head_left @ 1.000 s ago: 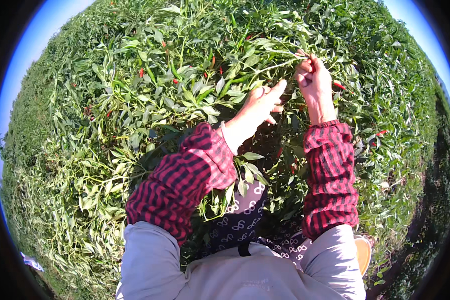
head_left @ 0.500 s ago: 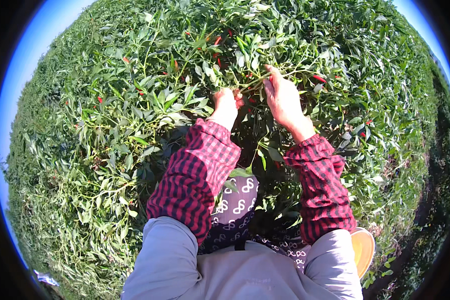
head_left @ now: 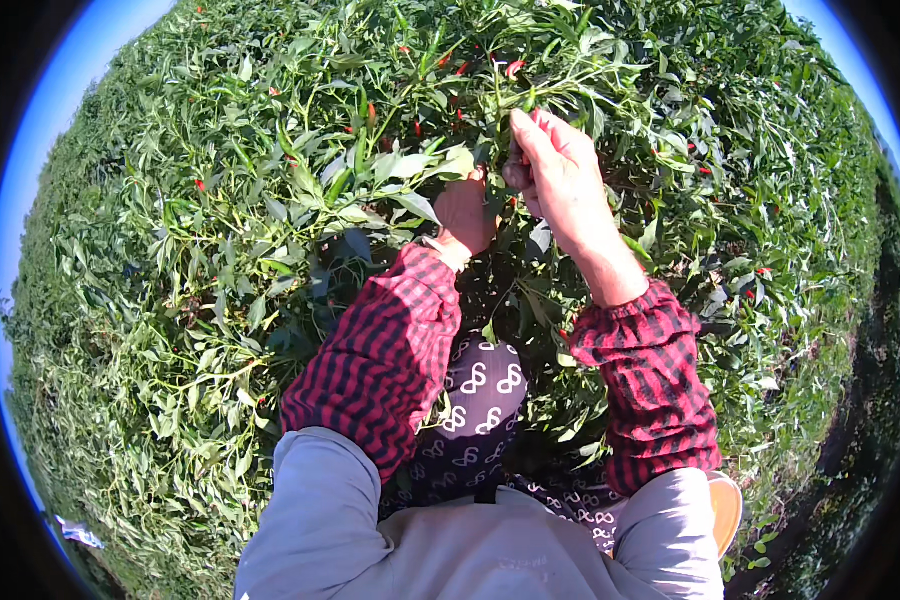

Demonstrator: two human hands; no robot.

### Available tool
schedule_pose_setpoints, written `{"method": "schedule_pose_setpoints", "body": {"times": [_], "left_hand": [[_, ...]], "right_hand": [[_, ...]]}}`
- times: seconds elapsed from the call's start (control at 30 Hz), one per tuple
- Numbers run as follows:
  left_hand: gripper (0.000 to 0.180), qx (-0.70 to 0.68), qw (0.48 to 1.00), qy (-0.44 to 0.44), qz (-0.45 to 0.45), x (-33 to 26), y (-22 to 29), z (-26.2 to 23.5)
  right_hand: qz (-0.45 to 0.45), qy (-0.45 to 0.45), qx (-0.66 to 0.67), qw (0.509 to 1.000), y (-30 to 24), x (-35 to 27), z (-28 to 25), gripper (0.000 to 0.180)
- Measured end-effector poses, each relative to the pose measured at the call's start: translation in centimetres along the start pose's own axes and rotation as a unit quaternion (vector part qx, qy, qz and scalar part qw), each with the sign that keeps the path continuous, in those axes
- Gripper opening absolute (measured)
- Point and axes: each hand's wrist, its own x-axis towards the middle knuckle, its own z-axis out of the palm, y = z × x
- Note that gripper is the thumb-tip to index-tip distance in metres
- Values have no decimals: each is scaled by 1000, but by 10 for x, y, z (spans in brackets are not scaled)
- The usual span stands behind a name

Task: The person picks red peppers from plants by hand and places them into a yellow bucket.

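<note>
Chili pepper plants (head_left: 220,270) surround both my hands, bearing red and green peppers. My right hand (head_left: 570,185) is raised among the stems, thumb and fingers curled together in a pinch; what they grip, if anything, is too hidden to name. Just above its fingertips points a green pepper (head_left: 530,99). A red pepper (head_left: 515,68) hangs a little farther off. To the left and slightly lower, my left hand (head_left: 467,215) reaches in under leaves (head_left: 405,165), which cover most of its fingers. Another red pepper (head_left: 372,114) stands beyond it on the left.
My knee in dark patterned cloth (head_left: 485,390) is close against the foliage. By my right elbow, a rounded orange object (head_left: 727,510) shows in part. A dark strip of ground (head_left: 840,450) runs along the right. Something white (head_left: 78,533) lies at the far lower left.
My right hand has turned and its fingers have curled in, where the index finger was stretched along a stem. My left hand has moved slightly lower and deeper under leaves. The foliage has shifted.
</note>
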Motion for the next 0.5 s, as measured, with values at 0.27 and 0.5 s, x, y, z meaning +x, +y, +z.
{"method": "schedule_pose_setpoints", "body": {"times": [0.27,0.5], "left_hand": [[27,-393,912,-73,87,-13,-34,127],[22,-137,950,-67,272,-15,-10,42]], "right_hand": [[-29,47,-418,907,115,134,27,25],[-208,-41,-482,850,169,130,0,26]]}}
